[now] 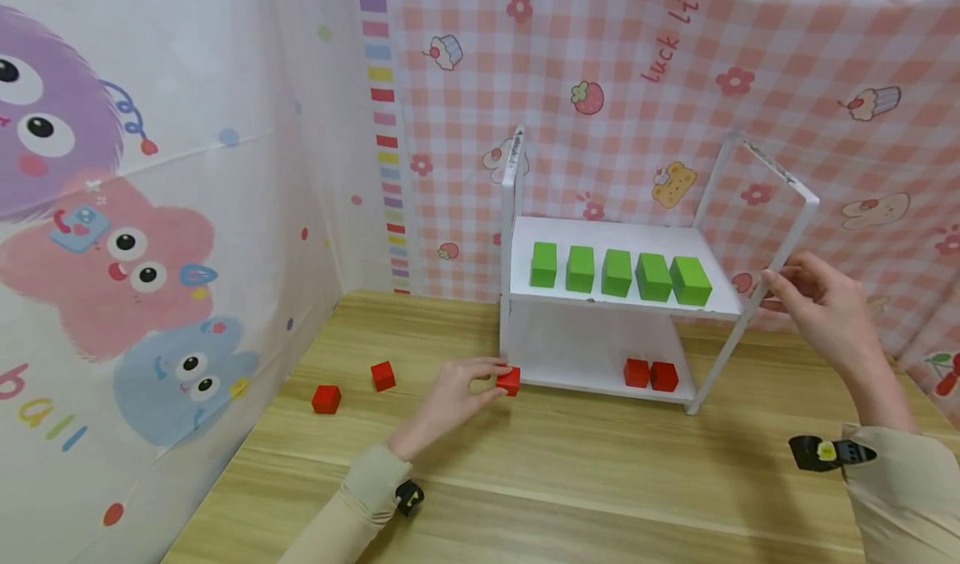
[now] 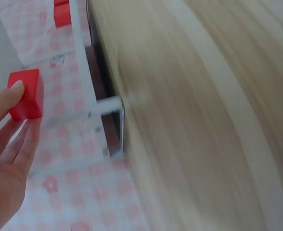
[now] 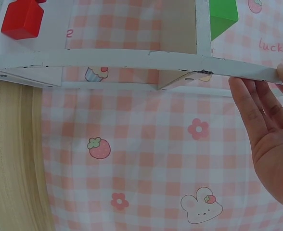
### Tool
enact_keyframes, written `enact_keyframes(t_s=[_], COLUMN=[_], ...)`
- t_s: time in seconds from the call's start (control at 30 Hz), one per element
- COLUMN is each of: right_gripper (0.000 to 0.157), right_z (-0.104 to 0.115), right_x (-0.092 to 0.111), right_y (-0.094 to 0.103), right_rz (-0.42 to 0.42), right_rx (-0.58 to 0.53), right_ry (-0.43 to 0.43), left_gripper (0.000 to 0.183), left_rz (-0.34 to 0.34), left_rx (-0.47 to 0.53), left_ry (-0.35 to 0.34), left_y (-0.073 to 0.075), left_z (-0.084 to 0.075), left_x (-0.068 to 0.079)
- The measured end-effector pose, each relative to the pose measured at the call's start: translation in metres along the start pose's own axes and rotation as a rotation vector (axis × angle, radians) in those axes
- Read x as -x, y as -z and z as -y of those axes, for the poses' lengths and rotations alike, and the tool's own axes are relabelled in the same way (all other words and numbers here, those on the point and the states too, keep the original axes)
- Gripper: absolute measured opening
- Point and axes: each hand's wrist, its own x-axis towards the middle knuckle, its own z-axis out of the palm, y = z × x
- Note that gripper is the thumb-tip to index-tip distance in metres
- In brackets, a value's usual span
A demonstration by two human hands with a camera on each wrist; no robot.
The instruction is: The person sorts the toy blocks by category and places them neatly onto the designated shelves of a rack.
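My left hand (image 1: pixel 459 393) pinches a red block (image 1: pixel 509 381) between thumb and fingers, just in front of the left post of a white two-tier shelf (image 1: pixel 600 385). In the left wrist view the same red block (image 2: pixel 26 94) shows close to the shelf frame. My right hand (image 1: pixel 825 310) grips the shelf's right front post, thumb on one side and fingers on the other; the right wrist view shows this hand (image 3: pixel 271 125) on the white bar (image 3: pixel 132 60). Several green blocks (image 1: pixel 617 273) stand in a row on the upper tier. Two red blocks (image 1: pixel 637 373) sit at the right of the lower tier.
Two loose red blocks (image 1: pixel 383 376) lie on the wooden table (image 1: pixel 585 481) to the left of the shelf. A pink checked cloth (image 1: pixel 465 131) hangs behind the shelf, and a white cloth with cartoon figures (image 1: pixel 247 214) hangs along the left side.
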Motion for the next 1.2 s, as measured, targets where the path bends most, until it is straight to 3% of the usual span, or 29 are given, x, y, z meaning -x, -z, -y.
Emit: enact_keyframes(t_s=[0.27,0.37,0.5,0.83,1.2], right_gripper=[0.022,0.023,0.024,0.022,0.022], right_z=[0.000,-0.001,-0.001,-0.001,-0.002], right_x=[-0.001,0.000,0.000,0.000,-0.001], right_y=[0.001,0.000,0.000,0.000,0.001], right_rz=[-0.001,0.000,0.004,-0.001,0.004], right_rx=[-0.014,-0.010,-0.005,-0.006,-0.003], right_ry=[-0.003,-0.006,-0.008,0.000,-0.007], left_gripper=[0.026,0.026,0.027,0.025,0.026], left_rz=[-0.015,-0.004,-0.012,-0.045,-0.004], left_rx=[0.015,0.015,-0.026,-0.124,-0.070], left_ry=[-0.052,-0.037,-0.015,-0.072,-0.022], left_y=[-0.036,-0.048,-0.062,-0.096,-0.118], left_z=[-0.014,-0.019,-0.026,-0.034,-0.042], left_x=[-0.022,-0.031,-0.042,-0.070,-0.087])
